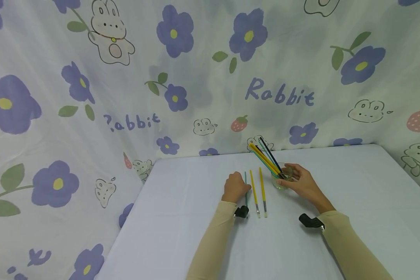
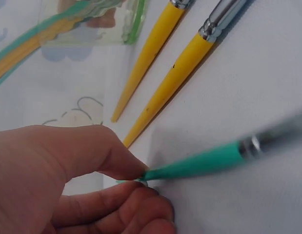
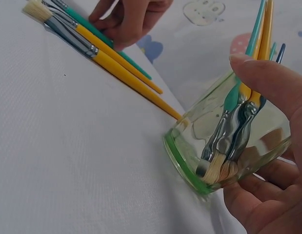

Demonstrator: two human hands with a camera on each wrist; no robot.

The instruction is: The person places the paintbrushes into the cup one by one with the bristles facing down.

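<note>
Between thumb and fingertips, my left hand (image 1: 235,188) pinches a green-handled paintbrush (image 2: 199,163) by its handle. Just right of it, two yellow-handled paintbrushes (image 1: 253,188) lie side by side on the white table, bristles toward me. My right hand (image 1: 302,184) grips a clear glass (image 3: 177,158) with a green-tinted base, thumb on the near side and fingers around the far side. Several paintbrushes (image 3: 268,29) with yellow, teal and dark handles stand bristles-down inside the glass, leaning left. Whether the glass base touches the table cannot be told.
The white table (image 1: 175,210) reaches back to a hanging cloth (image 1: 210,77) printed with flowers, rabbits and strawberries. Black wrist mounts (image 1: 309,221) sit on both forearms, close above the table.
</note>
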